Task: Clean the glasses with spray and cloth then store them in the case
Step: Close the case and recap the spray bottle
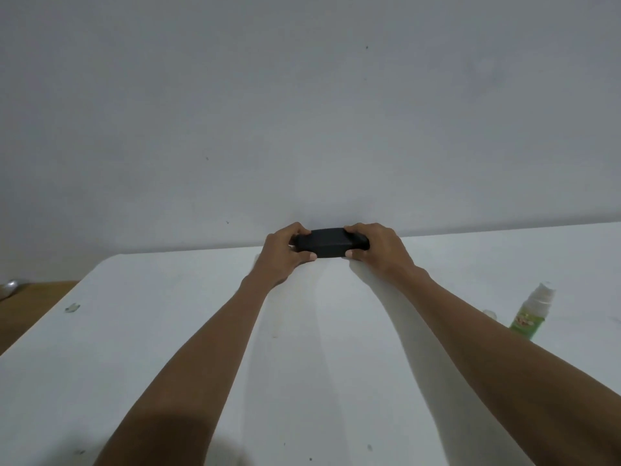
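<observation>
— Both hands grip the case (331,242) at the table's (168,331) far edge by the wall: left hand (285,252) on one end, right hand (376,248) on the other.
— It looks closed. Start or finish?
— Can't tell; no glasses or cloth visible. The spray (531,314) stands apart, right.

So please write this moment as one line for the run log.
both hands: left hand, right hand grip case ends | case: closed, far table edge | spray bottle: right, untouched
</observation>
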Demonstrator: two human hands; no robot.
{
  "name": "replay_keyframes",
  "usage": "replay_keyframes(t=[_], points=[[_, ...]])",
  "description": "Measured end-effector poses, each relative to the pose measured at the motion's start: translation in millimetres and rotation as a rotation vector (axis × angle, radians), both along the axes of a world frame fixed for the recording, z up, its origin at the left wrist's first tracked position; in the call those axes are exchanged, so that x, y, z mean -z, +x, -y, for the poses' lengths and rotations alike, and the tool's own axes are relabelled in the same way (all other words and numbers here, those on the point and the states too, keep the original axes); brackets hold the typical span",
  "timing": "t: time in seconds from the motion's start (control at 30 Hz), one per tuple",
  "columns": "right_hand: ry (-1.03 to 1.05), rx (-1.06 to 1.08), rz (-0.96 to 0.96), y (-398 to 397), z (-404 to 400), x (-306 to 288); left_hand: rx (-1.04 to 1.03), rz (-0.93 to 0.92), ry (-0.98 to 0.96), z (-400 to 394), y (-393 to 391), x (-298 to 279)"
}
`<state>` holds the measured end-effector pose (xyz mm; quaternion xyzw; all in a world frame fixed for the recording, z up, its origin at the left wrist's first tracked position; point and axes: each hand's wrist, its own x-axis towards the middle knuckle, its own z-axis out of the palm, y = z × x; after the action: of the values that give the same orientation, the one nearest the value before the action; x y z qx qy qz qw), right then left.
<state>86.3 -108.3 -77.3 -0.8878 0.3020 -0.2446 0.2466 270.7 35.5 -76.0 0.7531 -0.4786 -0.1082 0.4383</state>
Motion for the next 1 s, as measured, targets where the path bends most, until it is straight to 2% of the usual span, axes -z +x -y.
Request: replay_keyframes(t=[0.17, 0.33, 0.47, 0.67, 0.87, 1.0], points=[[-0.020, 0.052, -0.036, 0, -9, -4, -0.016, 0.003, 0.052, -1, -7, -4], [-0.071, 0.130, -0.056, -20, -26, -27, -0.079, 0.194, 0.063, -8, -33, -24], [-0.155, 0.180, 0.014, -54, -46, -69, 0.013, 0.289, 0.079, -8, -79, -46], [-0.261, 0.310, 0.147, -145, -74, -112, 0.223, 0.128, 0.068, -5, -180, -41], [-0.104, 0.458, 0.251, -231, -89, -83, 0.341, 0.113, 0.099, 3, -257, -24], [0.074, 0.472, 0.319, -261, -106, -46, 0.346, 0.083, 0.106, 9, -283, -10]])
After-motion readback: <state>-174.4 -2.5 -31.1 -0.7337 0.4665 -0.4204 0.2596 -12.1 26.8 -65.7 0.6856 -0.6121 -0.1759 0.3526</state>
